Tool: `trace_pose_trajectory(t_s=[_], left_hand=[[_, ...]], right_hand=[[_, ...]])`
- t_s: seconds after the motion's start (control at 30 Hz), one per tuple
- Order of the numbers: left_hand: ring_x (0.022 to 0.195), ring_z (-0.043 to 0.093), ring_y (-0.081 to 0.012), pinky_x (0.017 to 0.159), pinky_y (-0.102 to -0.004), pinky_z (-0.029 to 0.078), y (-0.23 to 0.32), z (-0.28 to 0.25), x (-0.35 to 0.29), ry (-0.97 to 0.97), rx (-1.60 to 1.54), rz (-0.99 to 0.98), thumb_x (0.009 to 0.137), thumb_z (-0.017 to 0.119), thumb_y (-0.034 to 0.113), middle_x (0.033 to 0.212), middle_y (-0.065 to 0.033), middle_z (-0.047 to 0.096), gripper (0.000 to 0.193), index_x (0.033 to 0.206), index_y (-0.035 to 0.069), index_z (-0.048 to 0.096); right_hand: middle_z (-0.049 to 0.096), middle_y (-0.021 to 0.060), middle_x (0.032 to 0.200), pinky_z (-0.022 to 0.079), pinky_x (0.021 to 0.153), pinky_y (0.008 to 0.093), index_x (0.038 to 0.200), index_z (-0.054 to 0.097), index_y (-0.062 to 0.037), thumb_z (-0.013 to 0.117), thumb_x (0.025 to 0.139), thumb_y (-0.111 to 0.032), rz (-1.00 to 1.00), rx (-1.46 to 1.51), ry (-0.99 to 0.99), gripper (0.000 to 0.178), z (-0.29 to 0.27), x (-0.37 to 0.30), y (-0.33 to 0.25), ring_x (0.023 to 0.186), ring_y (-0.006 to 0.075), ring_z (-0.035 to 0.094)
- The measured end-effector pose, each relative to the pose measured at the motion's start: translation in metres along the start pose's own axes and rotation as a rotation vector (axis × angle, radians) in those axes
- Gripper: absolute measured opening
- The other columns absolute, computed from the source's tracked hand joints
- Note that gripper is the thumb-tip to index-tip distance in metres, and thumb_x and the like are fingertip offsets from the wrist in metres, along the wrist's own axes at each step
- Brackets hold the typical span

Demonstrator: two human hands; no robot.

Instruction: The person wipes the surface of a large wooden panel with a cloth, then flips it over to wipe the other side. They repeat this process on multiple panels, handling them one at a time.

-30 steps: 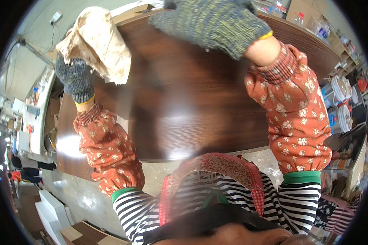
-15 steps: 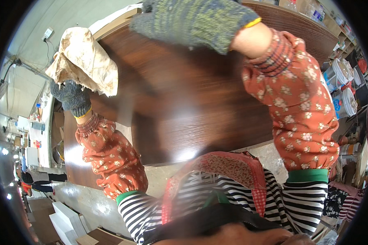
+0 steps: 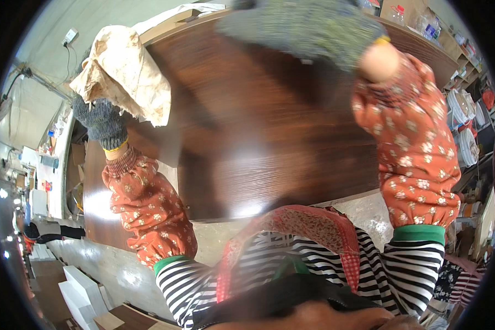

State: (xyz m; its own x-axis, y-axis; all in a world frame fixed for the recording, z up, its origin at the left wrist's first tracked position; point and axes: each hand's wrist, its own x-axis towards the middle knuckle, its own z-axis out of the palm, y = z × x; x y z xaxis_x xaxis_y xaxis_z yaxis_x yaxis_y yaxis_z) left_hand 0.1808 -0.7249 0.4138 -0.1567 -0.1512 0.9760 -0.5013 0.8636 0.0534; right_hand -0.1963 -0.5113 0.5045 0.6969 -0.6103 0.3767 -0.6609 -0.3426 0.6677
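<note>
A stained cream cloth point(image 3: 129, 71) hangs in folds from my left hand point(image 3: 102, 124), which wears a dark grey knitted glove and is closed on it. Beneath both hands lies a large, glossy, dark brown wood-grain panel point(image 3: 247, 126). My right hand point(image 3: 311, 27), in a grey-green knitted glove, is over the panel's far side. Motion smears that hand, and its fingers cannot be made out; part of it runs past the upper edge of the view. Whether it touches the panel is unclear.
White buckets point(image 3: 462, 107) stand on the right, beyond my sleeve. Clear plastic bottles point(image 3: 428, 26) are at the far right. White slabs point(image 3: 82, 294) lie on the floor at lower left. A person point(image 3: 52, 231) is in the left background. A wall socket point(image 3: 70, 37) is at far left.
My right hand has moved to the right over the panel. My left hand still holds the cloth, which appears slightly higher and further right in the view.
</note>
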Motion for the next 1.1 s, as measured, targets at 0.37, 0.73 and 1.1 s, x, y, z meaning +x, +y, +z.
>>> trace_pose_trajectory(t_s=[0.37, 0.73, 1.1], left_hand=[[0.114, 0.064, -0.0277, 0.100, -0.0394, 0.049, -0.023, -0.003, -0.012, -0.039, -0.128, -0.137, 0.093, 0.063, 0.049, 0.126, -0.0110, 0.067, 0.067, 0.136, -0.001, 0.054], [0.121, 0.058, -0.0277, 0.103, -0.0400, 0.047, -0.013, 0.002, -0.014, 0.001, -1.072, -0.561, 0.101, 0.053, 0.027, 0.135, -0.0144, 0.058, 0.048, 0.140, 0.000, 0.049], [0.109, 0.063, -0.0212, 0.096, -0.0382, 0.052, 0.062, 0.004, 0.012, 0.087, -0.138, -0.009, 0.098, 0.062, 0.032, 0.125, -0.0127, 0.065, 0.049, 0.131, -0.003, 0.056]], right_hand=[[0.069, 0.0110, 0.111, 0.052, 0.094, 0.0367, 0.125, 0.068, -0.0052, 0.071, 0.092, -0.042, 0.910, 0.438, -0.307, 0.050, -0.063, -0.175, 0.063, 0.097, 0.0238, 0.067], [0.072, 0.0180, 0.089, 0.054, 0.072, 0.0450, 0.099, 0.072, -0.0049, 0.064, 0.087, -0.050, 0.720, 0.321, 0.110, 0.048, -0.039, -0.101, 0.006, 0.080, 0.0358, 0.069], [0.072, 0.0204, 0.086, 0.057, 0.073, 0.0474, 0.093, 0.074, -0.0010, 0.068, 0.077, -0.036, 0.699, 0.302, 0.278, 0.039, -0.048, -0.054, -0.017, 0.082, 0.0381, 0.071]])
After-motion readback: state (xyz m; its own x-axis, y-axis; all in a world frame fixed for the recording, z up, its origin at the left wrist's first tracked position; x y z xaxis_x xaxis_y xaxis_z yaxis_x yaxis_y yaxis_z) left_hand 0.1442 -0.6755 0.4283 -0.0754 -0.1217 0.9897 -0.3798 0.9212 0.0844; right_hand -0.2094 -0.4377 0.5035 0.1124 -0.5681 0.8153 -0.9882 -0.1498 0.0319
